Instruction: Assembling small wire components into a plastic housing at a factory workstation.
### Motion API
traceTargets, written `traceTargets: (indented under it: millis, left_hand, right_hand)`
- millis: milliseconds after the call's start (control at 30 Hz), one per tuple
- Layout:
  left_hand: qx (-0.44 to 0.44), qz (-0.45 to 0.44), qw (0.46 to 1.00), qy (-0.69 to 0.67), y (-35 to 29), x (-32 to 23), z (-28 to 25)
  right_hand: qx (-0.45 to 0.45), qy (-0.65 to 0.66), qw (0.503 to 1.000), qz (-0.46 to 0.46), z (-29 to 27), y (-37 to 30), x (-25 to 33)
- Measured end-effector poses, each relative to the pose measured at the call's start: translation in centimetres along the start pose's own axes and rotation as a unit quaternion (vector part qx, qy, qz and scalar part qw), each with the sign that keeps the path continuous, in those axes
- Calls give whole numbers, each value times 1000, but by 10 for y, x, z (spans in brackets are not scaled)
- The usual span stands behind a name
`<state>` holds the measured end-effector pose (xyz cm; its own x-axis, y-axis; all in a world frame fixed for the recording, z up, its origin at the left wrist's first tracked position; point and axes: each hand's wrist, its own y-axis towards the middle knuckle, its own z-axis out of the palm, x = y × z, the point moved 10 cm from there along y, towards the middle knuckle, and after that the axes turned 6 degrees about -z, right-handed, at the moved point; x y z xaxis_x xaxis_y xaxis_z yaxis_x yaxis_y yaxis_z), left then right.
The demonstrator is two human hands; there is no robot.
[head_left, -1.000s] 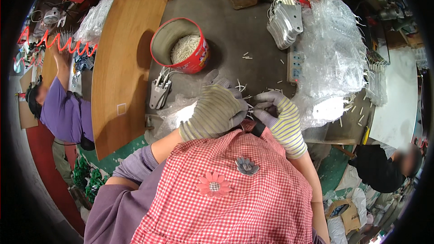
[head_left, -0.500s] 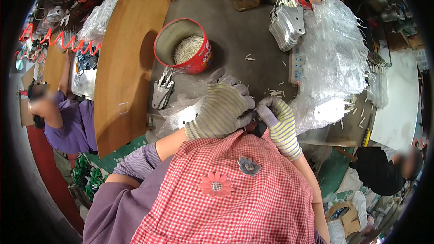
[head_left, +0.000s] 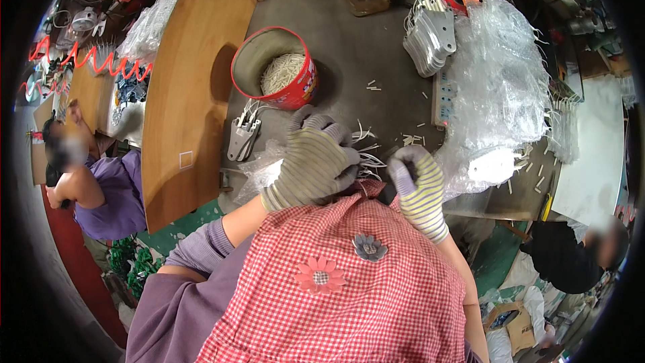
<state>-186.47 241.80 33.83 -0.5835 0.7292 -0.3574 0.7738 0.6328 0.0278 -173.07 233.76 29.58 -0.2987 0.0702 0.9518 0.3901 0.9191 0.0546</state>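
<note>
My left hand [head_left: 314,158], in a grey and yellow striped glove, curls over the near edge of the table. Beside its fingertips a bunch of thin white wires [head_left: 369,156] sticks out; the glove hides what the fingers close on. To the right of the wires, apart from them, my right hand [head_left: 418,178] has thumb and fingers drawn together in a matching glove. Anything in that pinch is too small or hidden to tell. Left of my left hand lie flat metal plates with white wires [head_left: 243,138], next to crumpled clear plastic [head_left: 259,171].
Beyond my hands a red bucket [head_left: 306,84] holds many short white tubes [head_left: 282,72]. Loose tubes [head_left: 413,140] lie on the dark table. At the right are stacked metal plates [head_left: 430,40], bubble wrap [head_left: 504,81] and a power strip [head_left: 441,101]. A wooden panel [head_left: 191,94] stands left.
My left hand has moved left, away from my right hand, which has shifted slightly right. White wires now show between them. At the far left, another person's arm has lowered.
</note>
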Motion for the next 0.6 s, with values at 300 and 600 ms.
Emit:
traceTargets:
  millis: [300,600]
  left_hand:
    - [1,-176,984,-22,-38,48,-13]
    - [19,-189,981,32,-42,49,-2]
  right_hand:
    - [-27,-206,958,-198,-20,11,63]
    - [178,-280,906,-262,66,4,45]
